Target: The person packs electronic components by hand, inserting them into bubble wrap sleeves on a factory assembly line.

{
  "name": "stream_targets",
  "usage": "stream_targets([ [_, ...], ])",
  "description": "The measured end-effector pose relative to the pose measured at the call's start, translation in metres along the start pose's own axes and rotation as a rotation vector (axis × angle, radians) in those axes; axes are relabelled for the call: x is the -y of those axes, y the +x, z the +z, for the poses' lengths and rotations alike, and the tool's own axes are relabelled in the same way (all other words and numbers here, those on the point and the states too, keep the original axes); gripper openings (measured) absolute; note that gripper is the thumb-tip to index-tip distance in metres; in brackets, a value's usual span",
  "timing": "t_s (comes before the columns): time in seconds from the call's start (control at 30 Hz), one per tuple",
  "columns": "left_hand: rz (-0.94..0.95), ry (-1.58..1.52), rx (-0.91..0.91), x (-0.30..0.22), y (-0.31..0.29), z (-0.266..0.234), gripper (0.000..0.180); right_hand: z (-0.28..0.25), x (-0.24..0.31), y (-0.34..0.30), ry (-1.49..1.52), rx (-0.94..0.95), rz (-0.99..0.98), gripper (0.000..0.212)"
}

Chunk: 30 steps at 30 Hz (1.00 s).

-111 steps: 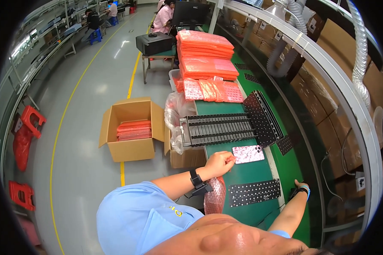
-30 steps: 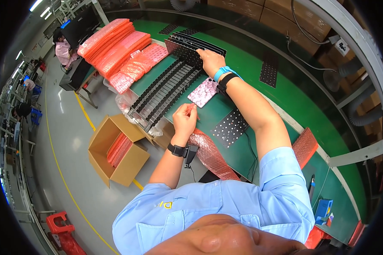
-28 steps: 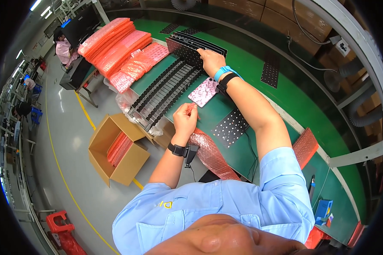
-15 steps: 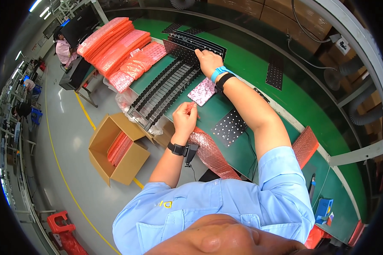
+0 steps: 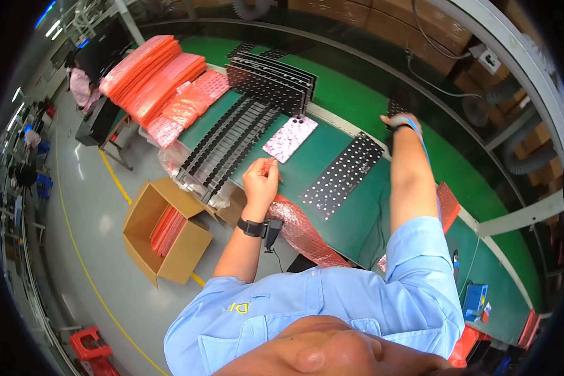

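My left hand point(image 5: 261, 183) is closed, pinching the top of a red bubble-wrap bag point(image 5: 304, 230) that trails down to the table's near edge. My right hand point(image 5: 403, 123) is stretched out to the far right, over the green belt, at the near end of a black perforated panel point(image 5: 395, 106). Its fingers are partly hidden, so its grip is unclear. Between my arms lies another black panel with rows of white dots point(image 5: 343, 175). A flat phone-shaped thing with a pink floral pattern point(image 5: 290, 139) rests beside a slotted black rack point(image 5: 232, 144). Several perforated panels point(image 5: 272, 78) stand upright at the rack's far end.
Stacks of red bubble-wrap bags point(image 5: 147, 78) lie at the table's far left. An open cardboard box point(image 5: 188, 257) holding red bags stands on the floor at left. A metal frame post point(image 5: 526, 224) and a blue box point(image 5: 475, 302) are at right. Another person point(image 5: 81, 88) is far left.
My right hand has left the upright panels and swung right to the panel on the belt. My left hand stays on the bubble-wrap bag. The view has shifted slightly.
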<state>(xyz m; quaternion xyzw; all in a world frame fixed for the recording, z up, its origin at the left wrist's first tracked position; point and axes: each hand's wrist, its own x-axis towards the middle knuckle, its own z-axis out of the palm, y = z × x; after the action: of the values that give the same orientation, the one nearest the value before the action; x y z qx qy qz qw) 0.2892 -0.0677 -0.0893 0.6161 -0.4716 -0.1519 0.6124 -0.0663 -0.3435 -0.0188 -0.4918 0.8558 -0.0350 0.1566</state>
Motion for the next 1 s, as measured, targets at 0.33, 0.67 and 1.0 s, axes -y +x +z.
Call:
stream_targets([
  [0.33,0.035,0.05,-0.004,-0.006,-0.001,0.005,0.011,-0.008,0.032,0.05,0.252,-0.38,-0.345,0.048],
  [0.67,0.016,0.066,-0.04,-0.001,-0.004,-0.002,0.011,0.006,0.177,-0.208,0.361,-0.349,-1.297,0.019],
  [1.0,-0.002,0.079,-0.023,-0.008,-0.004,-0.002,0.012,0.059,0.208,-0.211,0.143,-0.268,-1.29,0.011],
])
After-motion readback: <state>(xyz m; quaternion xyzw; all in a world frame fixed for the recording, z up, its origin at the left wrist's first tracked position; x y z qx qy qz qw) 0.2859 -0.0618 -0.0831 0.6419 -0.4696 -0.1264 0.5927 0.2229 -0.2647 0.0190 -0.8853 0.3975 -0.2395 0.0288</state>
